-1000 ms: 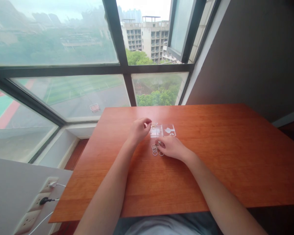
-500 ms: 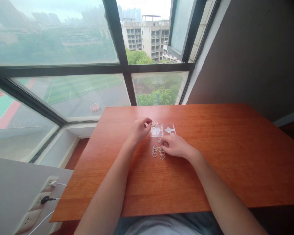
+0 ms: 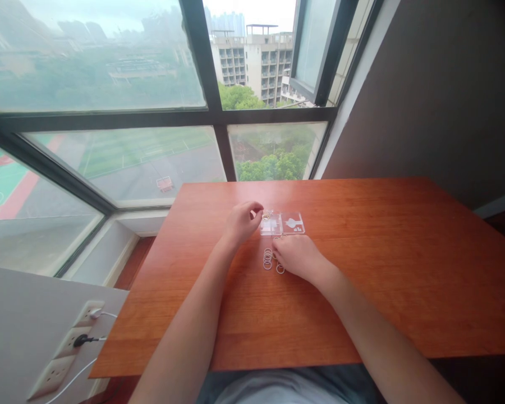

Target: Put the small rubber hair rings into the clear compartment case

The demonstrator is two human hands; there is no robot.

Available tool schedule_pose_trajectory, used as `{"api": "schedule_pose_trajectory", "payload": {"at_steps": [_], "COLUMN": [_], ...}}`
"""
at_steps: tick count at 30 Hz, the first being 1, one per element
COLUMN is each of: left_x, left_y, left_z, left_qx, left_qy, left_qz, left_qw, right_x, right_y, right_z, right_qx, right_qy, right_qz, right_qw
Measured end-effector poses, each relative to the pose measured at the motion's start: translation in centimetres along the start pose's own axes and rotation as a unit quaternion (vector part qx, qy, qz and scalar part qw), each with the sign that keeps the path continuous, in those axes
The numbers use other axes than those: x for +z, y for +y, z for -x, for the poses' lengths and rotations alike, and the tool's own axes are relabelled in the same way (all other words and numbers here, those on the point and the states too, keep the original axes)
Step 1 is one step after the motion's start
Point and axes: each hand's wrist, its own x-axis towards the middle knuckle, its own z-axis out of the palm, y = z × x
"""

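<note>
A clear plastic box (image 3: pixel 271 226) lies on the table with its lid (image 3: pixel 293 223) folded out flat to the right; the lid carries a white print. A few small rings (image 3: pixel 266 216) sit in the box's far left part. At the box's left edge is my left hand (image 3: pixel 243 221), thumb and forefinger pinched together; what is between them is too small to tell. Just in front of the box, my right hand (image 3: pixel 298 255) reaches down with its fingers closed among pale rings, its fingertips hidden. Several overlapping rings (image 3: pixel 267 259) lie left of it, and another ring (image 3: pixel 280 269) lies nearer me.
The wooden table (image 3: pixel 362 303) has its far edge by a large window (image 3: pixel 109 163). One window pane (image 3: pixel 313 50) stands open. On the low wall at the left are sockets (image 3: pixel 53 375) with plugs and white cables. A grey wall (image 3: pixel 454 101) rises on the right.
My right hand has lowered slightly towards me, its fingers now curled down over the rings. My left hand stays at the box's edge. The whole view has shifted a little.
</note>
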Motion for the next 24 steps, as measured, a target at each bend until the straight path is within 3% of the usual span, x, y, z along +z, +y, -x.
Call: {"api": "schedule_pose_trajectory", "payload": {"at_steps": [6,10,12,16,18,20,24], "left_x": [-0.1,0.0,0.1,0.3,0.3,0.2,-0.1], "left_y": [0.0,-0.2,-0.3,-0.3,-0.3,-0.3,0.5], "left_z": [0.0,0.0,0.0,0.1,0.1,0.1,0.1], "left_qx": [0.002,0.009,0.011,0.012,0.014,0.014,0.012], "left_qy": [0.003,0.005,0.007,0.004,0.002,-0.001,0.003], "left_qz": [-0.001,0.002,0.004,0.003,0.005,0.009,0.036], "left_qw": [1.000,1.000,1.000,1.000,1.000,1.000,0.999], "right_x": [0.4,0.9,1.0,0.7,0.5,0.5,0.8], "right_y": [0.1,1.0,1.3,1.9,2.1,2.3,2.6], "right_z": [-0.2,-0.6,-0.7,-0.8,-0.8,-0.9,-1.1], "right_qx": [0.033,0.070,0.080,0.106,0.118,0.125,0.143], "right_qy": [0.015,0.086,0.153,0.304,0.339,0.350,0.350], "right_qz": [-0.045,-0.157,-0.241,-0.421,-0.464,-0.474,-0.461], "right_qw": [0.998,0.981,0.955,0.848,0.810,0.799,0.803]}}
